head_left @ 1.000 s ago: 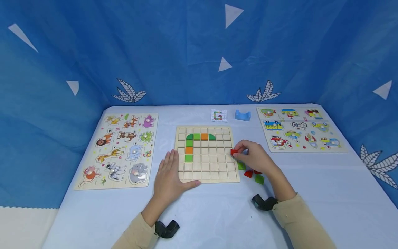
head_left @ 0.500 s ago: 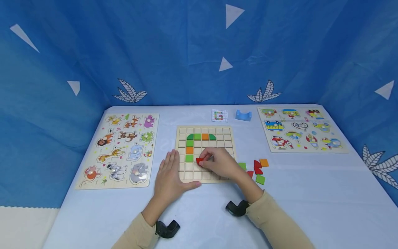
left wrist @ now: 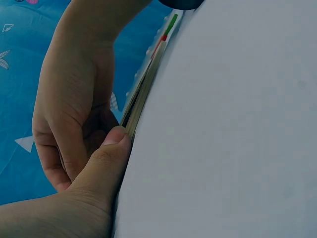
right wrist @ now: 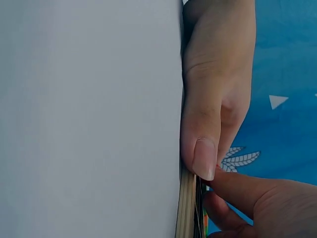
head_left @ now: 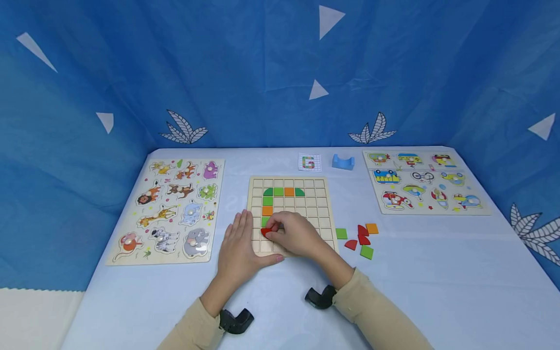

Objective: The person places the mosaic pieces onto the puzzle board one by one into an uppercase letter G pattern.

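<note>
Hiding red piece (head_left: 266, 232): right hand (head_left: 294, 236)

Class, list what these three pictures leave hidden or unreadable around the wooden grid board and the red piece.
- Red wooden piece: head view, its full shape is covered by the right hand.
- Grid squares under that hand: hidden.
- Small pattern card: too small to read.
- Wooden grid board: left wrist view shows its edge only, beside the left hand.
- Right wrist view: board face unseen.

A pale table (right wrist: 89, 109) fills the left side of the frame. At the right, the right hand (right wrist: 218, 84) reaches down, its thumb resting on the edge of a thin wooden board (right wrist: 187, 208) at the bottom. Blue cloth (right wrist: 287, 64) hangs behind.
</note>
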A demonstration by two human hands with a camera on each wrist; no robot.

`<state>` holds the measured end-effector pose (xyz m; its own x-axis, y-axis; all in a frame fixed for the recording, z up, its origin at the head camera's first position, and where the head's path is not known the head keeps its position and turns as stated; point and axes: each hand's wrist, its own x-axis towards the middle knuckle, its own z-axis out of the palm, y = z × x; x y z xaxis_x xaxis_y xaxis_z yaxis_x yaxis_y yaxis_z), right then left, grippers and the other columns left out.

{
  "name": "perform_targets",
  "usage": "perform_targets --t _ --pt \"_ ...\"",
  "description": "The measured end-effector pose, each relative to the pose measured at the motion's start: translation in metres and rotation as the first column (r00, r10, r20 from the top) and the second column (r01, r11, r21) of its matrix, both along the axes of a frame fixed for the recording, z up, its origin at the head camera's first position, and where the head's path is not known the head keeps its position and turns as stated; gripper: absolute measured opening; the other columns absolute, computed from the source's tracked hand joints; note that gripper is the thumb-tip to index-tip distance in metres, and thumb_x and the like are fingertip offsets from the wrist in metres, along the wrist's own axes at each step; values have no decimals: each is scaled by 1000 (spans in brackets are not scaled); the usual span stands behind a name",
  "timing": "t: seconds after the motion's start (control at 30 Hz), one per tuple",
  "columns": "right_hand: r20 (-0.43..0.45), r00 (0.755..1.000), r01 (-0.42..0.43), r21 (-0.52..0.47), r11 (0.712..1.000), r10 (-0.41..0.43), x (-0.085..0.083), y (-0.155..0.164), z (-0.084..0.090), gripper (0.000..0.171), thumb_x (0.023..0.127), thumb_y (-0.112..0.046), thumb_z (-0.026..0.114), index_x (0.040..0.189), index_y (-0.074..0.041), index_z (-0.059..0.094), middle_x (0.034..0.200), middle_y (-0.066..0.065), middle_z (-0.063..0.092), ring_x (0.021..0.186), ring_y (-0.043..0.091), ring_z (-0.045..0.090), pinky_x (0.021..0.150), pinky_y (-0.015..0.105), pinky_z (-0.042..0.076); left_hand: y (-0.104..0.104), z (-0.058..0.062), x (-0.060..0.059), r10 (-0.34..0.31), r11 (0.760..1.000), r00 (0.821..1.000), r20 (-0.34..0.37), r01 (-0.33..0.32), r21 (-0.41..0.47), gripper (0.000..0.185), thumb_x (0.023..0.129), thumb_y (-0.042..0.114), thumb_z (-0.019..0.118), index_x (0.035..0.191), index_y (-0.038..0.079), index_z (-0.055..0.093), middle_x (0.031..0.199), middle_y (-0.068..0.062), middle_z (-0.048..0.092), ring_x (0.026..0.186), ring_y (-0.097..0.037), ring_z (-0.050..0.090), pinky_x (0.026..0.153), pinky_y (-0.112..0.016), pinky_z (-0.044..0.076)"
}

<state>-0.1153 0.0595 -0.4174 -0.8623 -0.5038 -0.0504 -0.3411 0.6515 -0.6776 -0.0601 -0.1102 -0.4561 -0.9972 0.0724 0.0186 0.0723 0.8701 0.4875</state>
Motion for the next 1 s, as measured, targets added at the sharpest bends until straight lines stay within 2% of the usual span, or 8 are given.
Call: perform_targets --t 0.33,0.6,0.8,1.0 --pt "-139 990 0 90 996 13 3 0 -1 12 90 -32 74 95 -24 80 84 -14 68 73 1 57 65 21 47 0 2 0 -8 1000 1000 7 8 6 136 65 81 70 158 0 14 167 -15 13 156 -30 7 125 -53 14" --pt "-196 980 -13 125 992 38 2 2 -2 15 88 -34 75 98 -25 82 77 -16 66 68 -1 53 58 19 43 -1 1 -1 -8 1000 1000 10 8 3 137 64 83 69 158 0 13 167 -14 12 156 -29 6 125 -53 13" --pt "-187 982 -8 129 992 32 3 7 -1 15 87 -31 77 99 -23 82 83 -14 69 72 0 56 63 18 46 -1 0 -1 -9 1000 1000 17 9 3 137 64 84 69 158 1 12 167 -14 11 156 -29 5 125 -54 13" --pt "-142 988 67 98 993 -52 6 30 5 17 87 -27 77 104 -24 77 86 -16 66 79 4 57 75 24 50 -1 -1 -1 -4 1000 1000 22 3 7 137 63 82 71 158 2 13 167 -14 11 156 -29 5 125 -52 13"
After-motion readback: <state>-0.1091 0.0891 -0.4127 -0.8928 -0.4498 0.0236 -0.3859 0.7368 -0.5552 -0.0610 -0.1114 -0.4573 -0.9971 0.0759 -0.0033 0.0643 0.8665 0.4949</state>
